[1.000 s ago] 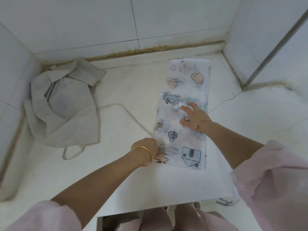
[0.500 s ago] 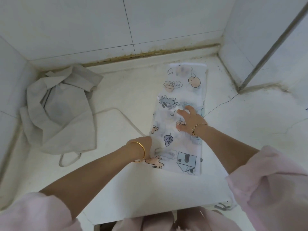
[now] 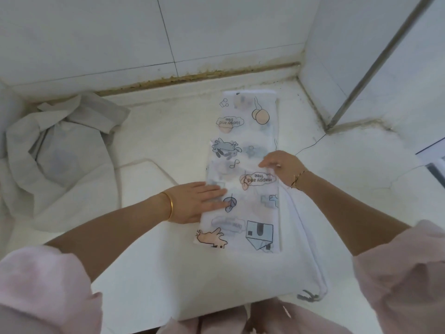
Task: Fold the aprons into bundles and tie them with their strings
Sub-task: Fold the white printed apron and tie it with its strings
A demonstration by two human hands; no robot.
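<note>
Two aprons on the white worktop (image 3: pixel 168 273). The printed apron (image 3: pixel 243 145) sits right of centre, folded into one long narrow strip with its long axis running from 6 o'clock to 12 o'clock. The far end nearly reaches the wall and the near end leans slightly toward 7 o'clock. The cartoon prints and "Happy and free" lettering read upside down from here. The left hand (image 3: pixel 192 203) lies flat on the strip's left edge about halfway along, with its fingers (image 3: pixel 212 189) straight, close together and pointing to 3 o'clock, pressing the cloth and gripping nothing. The right hand (image 3: pixel 281 168) is at the strip's right edge, just beyond the left hand. Its fingers (image 3: pixel 267 162) are curled and narrow, pinching a fold of the cloth by the second lettering patch. One white string (image 3: pixel 310 251) runs from under the right wrist toward 5 o'clock and ends at the worktop's near edge, where it shows a grey tip. The grey apron (image 3: pixel 55 160) lies crumpled at 9 to 10 o'clock against the left wall, well apart from the printed one. One pale cord (image 3: pixel 134 162) trails from it toward the centre and passes near the left hand. There is one gold bangle (image 3: pixel 169 206) on the left wrist and one thin bracelet (image 3: pixel 298 179) on the right. Pink sleeves fill the near corners.
</note>
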